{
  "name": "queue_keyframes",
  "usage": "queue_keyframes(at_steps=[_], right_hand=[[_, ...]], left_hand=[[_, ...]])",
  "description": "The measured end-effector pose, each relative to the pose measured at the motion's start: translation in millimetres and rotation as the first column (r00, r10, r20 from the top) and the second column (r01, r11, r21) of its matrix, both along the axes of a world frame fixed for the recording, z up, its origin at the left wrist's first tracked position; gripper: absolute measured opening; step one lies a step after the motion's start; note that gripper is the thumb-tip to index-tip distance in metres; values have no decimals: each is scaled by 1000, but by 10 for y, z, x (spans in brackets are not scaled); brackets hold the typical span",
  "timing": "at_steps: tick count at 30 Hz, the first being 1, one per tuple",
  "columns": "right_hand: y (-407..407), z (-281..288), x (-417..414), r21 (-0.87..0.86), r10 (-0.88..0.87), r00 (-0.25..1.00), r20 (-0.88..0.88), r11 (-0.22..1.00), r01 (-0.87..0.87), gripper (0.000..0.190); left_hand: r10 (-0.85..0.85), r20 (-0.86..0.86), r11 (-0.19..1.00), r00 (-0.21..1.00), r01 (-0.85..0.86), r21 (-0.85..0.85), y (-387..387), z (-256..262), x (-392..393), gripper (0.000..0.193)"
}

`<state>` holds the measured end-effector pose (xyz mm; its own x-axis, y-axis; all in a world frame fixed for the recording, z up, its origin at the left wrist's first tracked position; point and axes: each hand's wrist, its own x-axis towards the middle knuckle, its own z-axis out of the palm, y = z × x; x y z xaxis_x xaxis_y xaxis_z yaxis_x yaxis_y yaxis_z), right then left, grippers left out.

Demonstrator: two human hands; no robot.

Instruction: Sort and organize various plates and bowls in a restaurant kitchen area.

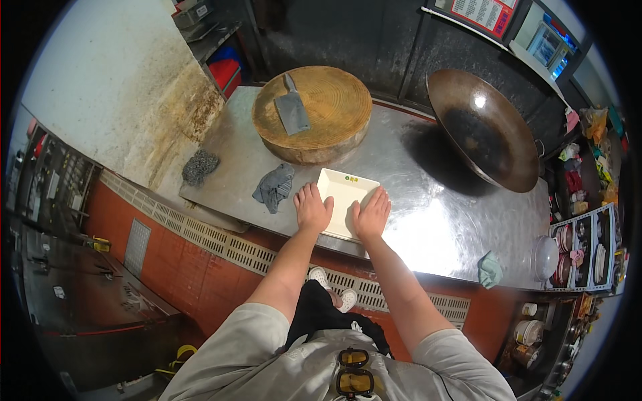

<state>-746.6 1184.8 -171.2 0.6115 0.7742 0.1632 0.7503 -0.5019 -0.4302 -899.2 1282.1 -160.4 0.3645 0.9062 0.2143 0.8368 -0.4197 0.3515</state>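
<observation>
A cream rectangular tray [342, 200] with a small green and yellow mark lies at the near edge of a steel worktable. My left hand [313, 206] rests on its left rim and my right hand [372, 212] on its right rim, both palms down, thumbs over the inside. Just left of my left hand is a crumpled grey cloth [274, 187]. Beyond the tray stands a thick round wooden chopping block [336, 105], with a cleaver [292, 111] lying flat on its left part.
A large wok [486, 130] stands tilted at the back right of the steel worktable [401, 150]. A steel wool scrubber [200, 168] lies at the left end. Near the right end are a green cloth [489, 269], a clear round container [544, 258] and a dish rack [584, 250].
</observation>
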Motion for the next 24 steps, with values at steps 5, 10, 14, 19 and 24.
queue_keyframes(at_steps=[5, 10, 14, 19, 24], right_hand=[[-24, -7, 12, -23, -10, 1000, -5, 1000, 10, 95], [-10, 15, 25, -32, -16, 1000, -21, 999, 15, 95], [30, 44, -40, -25, 14, 1000, 1, 1000, -14, 94], [14, 31, -112, -10, 26, 999, -44, 1000, -27, 97], [-91, -109, -53, -105, 48, 997, 57, 994, -42, 97]], left_hand=[[-10, -21, 997, 1000, 8, -80, -30, 56, 25, 70], [-11, -20, 996, 1000, 9, -83, -9, 60, 41, 71], [17, -46, 996, 999, -21, -85, 22, 50, -18, 73], [16, -159, 995, 987, -32, -99, 52, 31, -108, 76], [54, -92, 992, 994, -64, -111, -122, 134, -187, 78]])
